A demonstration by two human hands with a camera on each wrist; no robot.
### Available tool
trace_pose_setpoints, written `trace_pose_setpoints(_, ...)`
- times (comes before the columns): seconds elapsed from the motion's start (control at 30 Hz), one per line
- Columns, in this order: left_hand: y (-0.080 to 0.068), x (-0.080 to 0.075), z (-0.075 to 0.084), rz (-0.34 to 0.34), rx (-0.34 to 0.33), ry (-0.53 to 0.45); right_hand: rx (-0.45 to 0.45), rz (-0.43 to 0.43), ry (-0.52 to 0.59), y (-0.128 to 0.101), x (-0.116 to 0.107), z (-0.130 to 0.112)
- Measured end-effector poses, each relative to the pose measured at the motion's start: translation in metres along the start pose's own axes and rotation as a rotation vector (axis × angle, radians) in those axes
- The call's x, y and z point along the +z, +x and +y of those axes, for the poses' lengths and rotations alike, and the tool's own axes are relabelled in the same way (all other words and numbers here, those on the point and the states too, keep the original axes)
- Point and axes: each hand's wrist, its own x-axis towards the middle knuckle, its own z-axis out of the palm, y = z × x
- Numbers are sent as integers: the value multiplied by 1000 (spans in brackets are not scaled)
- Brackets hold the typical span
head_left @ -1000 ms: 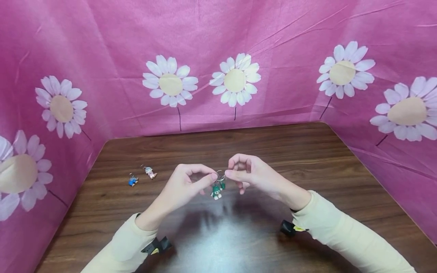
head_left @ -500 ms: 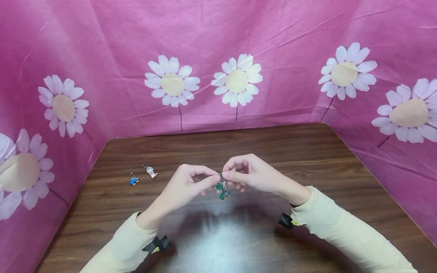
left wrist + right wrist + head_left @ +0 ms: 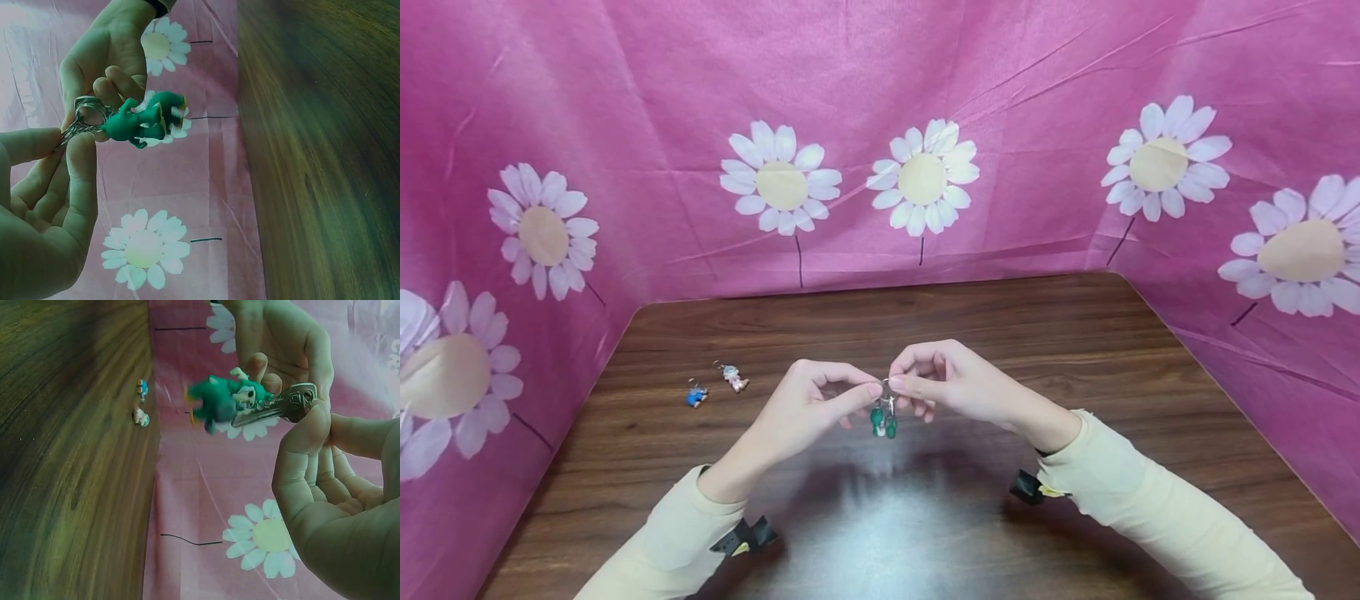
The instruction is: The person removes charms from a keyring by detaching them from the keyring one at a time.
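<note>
From here I see the left hand [image 3: 808,408] and right hand [image 3: 966,387] each with grip pinched on the key ring [image 3: 885,382] above the bench [image 3: 880,321], green figurines [image 3: 125,127] and key [image 3: 284,409] dangling. I judge it light (probably plastic figurines), stiff, slippery, best taken by its rim.

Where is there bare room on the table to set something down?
Bare table: back strip, between left hand, right hand and curtain; right side, between right sleeve and curtain; front middle, between right and left sleeve. Crowded: left, where a blue figure and a pink figure lie; mid-table, above which both hands hold a ring with green figures.
</note>
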Motion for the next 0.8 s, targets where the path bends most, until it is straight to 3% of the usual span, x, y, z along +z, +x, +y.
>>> trace_pose_setpoints(0.27,2,1,-4,-31,-24,-54,12,-8,78,0,-2,7)
trace_pose_setpoints(0.57,13,-5,-15,-125,-200,-285,133,-7,324,8,-8,25)
trace_pose_setpoints(0.7,20,-9,-21,-147,-284,-312,176,-65,331,12,-12,32)
trace_pose_setpoints(0.8,24,-8,-26,-149,-326,-318,206,-114,264,12,-17,34)
